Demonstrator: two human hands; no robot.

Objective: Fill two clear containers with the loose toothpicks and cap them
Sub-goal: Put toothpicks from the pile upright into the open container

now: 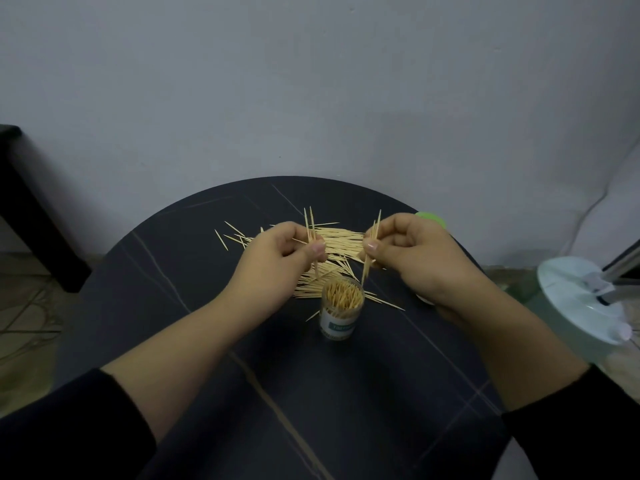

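Observation:
A clear container with a teal label stands upright and uncapped on the round dark table, packed with toothpicks. Behind it lies a scattered pile of loose toothpicks. My left hand pinches a few upright toothpicks above the pile, left of the container. My right hand pinches a few more toothpicks, their lower tips just above the container's right rim. A green cap shows behind my right hand. Something white peeks out under my right wrist; I cannot tell what it is.
A pale round lamp base with a metal arm stands off the table's right edge. A dark piece of furniture stands at the left by the wall. Cables lie on the floor at the left.

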